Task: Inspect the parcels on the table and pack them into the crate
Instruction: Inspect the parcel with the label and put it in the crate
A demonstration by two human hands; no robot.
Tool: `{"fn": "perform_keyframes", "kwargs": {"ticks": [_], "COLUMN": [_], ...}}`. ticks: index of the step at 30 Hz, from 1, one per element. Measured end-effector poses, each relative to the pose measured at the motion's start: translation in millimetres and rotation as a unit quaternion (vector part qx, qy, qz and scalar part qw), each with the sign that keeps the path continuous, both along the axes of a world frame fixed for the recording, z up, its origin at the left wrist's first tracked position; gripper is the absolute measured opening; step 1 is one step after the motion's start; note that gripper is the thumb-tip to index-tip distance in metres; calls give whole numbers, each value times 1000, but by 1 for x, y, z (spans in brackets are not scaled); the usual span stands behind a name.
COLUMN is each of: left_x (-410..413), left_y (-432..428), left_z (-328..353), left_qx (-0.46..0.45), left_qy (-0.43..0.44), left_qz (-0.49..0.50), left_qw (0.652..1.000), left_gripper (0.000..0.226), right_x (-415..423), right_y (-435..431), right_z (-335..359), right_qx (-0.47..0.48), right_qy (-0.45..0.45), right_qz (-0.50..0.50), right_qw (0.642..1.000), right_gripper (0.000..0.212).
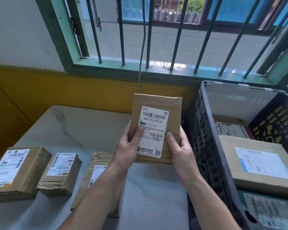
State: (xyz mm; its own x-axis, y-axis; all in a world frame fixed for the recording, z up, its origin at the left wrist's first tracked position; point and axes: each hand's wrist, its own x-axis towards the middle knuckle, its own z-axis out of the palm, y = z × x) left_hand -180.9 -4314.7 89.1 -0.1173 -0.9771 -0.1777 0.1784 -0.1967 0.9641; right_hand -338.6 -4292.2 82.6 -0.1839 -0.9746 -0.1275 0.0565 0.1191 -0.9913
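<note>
Fingers: the fingers (138,132) of both hands are clamping the held parcel (156,101) by its lower half, with the thumbs pressing on the label face and the rest wrapping behind, mostly hidden.
Desk: the pale desk (73,127) is stretching from seven o'clock up toward the yellow wall at eleven.
Crate: the black crate (204,130) is standing at three o'clock of the held parcel, just beside it. It is open-topped and holding three packed parcels (256,163).
Waiting parcels: three waiting parcels (15,170) are lying in a row on the desk at seven to eight o'clock, the nearest one partly under the left forearm.
Held parcel: it is hanging clear above the desk with its label facing the camera and its long axis running twelve to six.
Left hand: the left hand (128,145) is cupping the parcel's nine o'clock edge.
Right hand: the right hand (179,146) is cupping the three o'clock edge and sitting nearer the crate.
Coming move: with the label turned up to view, the inspection is seemingly under way. Packing is likely calling for a carry toward three o'clock, over the crate wall and down, the right hand leading.
</note>
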Motion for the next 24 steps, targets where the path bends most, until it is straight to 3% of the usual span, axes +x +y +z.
{"fn": "perform_keyframes", "kwargs": {"ticks": [3,10,15,19,22,24], "left_x": [-4,-4,-7,-9,-6,-4], "left_y": [1,-11,-10,-9,-14,-17], "left_z": [-3,7,3,7,16,19], "left_qx": [1,-2,-22,-6,-7,-24], "left_qy": [-18,-46,-99,-78,-82,-91], "left_qz": [4,14,42,65,97,100], "left_qw": [1000,999,994,995,992,990], "left_gripper": [53,71,62,50,65,64], "right_x": [-1,-1,-3,-1,4,5], "right_y": [-6,-2,-10,-15,-15,-16], "right_z": [2,1,7,11,10,9], "right_qx": [14,5,-12,-8,-10,-17], "right_qy": [33,20,29,45,53,51], "right_qz": [5,7,-2,4,12,10], "right_qw": [999,1000,1000,999,998,998], "right_gripper": [80,46,55,49,52,54]}}
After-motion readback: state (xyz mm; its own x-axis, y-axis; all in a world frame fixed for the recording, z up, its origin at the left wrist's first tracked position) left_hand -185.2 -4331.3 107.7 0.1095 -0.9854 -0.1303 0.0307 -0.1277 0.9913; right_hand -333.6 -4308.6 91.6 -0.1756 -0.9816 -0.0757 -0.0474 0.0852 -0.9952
